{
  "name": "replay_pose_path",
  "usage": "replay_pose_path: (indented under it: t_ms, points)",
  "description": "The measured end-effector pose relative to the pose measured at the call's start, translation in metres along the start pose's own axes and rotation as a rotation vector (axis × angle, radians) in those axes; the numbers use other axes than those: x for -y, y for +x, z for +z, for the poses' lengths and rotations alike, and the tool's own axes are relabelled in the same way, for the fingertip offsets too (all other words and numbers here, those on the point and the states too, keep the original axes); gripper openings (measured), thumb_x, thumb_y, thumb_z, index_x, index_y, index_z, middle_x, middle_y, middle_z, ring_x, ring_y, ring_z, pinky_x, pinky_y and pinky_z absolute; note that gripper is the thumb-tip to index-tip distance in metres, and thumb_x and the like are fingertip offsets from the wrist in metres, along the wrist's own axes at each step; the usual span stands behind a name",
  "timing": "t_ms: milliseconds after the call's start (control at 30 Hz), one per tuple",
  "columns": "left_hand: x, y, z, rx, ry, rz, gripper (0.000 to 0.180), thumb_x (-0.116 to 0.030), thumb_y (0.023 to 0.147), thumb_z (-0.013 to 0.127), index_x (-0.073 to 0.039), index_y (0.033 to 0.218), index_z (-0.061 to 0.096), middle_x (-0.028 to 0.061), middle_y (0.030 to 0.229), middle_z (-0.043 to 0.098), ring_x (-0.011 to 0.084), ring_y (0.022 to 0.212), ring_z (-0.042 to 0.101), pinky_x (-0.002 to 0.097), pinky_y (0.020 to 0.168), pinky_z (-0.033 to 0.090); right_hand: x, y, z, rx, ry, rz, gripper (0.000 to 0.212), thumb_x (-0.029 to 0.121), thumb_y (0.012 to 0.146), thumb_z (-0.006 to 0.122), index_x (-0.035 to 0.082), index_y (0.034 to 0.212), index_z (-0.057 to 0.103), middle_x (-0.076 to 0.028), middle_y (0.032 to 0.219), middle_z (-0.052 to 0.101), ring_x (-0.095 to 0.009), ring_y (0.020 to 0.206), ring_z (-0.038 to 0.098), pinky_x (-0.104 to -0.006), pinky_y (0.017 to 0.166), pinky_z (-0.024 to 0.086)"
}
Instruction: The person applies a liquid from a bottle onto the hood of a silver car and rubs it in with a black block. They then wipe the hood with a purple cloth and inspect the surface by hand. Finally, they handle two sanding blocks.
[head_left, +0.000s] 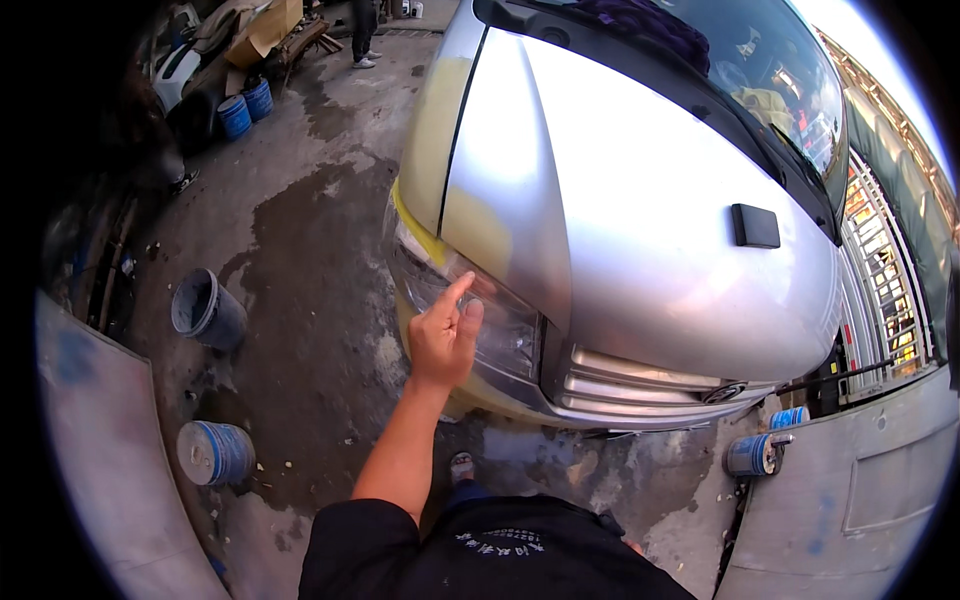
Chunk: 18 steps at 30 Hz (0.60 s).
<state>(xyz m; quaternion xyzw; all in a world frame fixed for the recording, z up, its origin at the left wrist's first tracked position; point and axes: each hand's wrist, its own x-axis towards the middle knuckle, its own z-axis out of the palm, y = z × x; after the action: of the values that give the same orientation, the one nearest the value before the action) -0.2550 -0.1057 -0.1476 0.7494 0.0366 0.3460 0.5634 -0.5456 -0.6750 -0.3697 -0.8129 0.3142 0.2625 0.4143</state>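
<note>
My left hand (445,338) reaches over the headlight (506,342) of a silver vehicle. Its index finger stretches to the upper edge of the lamp and the thumb stands apart; I see nothing held. Whether the fingertip touches cannot be told. Yellow tape (418,226) runs along the body edge beside the lamp. Dull yellowish patches (478,226) mark the fender and the hood corner. Of my right hand, only a small patch of skin (632,548) may show beside my black shirt; its fingers are hidden.
A black rectangular block (755,226) lies on the hood (640,200). At left stand an open bucket (208,308) and a lidded blue bucket (215,452); another blue bucket (752,455) is at right. Grey panels (100,430) flank me. Wet stains mark the concrete. Another person (364,35) stands far off.
</note>
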Motion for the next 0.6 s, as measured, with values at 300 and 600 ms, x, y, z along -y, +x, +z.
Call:
replay_pose_path:
  t_ms: [300,600]
  points:
    - [-0.001,0.053,-0.005,-0.029,0.758,0.341,0.055,-0.045,0.091,0.054,-0.019,0.140,0.047,0.0091,0.087,0.041,0.0257,0.081,0.043,0.0385,0.074,0.039,0.099,-0.033,0.004,-0.061,0.034,-0.057,0.024,0.022,0.092,0.060,0.002,0.080,0.057,-0.008,0.072,0.061,-0.017,0.056,0.058,-0.0313,0.055,0.051]
    - [0.002,0.055,-0.003,0.055,0.647,0.463,0.045,-0.031,0.084,0.068,-0.017,0.127,0.059,0.0078,0.090,0.046,0.0244,0.079,0.047,0.0367,0.070,0.041,-0.096,0.024,0.003,-0.025,0.023,0.038,0.023,0.020,0.090,0.061,0.001,0.077,0.060,-0.005,0.077,0.065,-0.013,0.073,0.058,-0.0325,0.069,0.048]
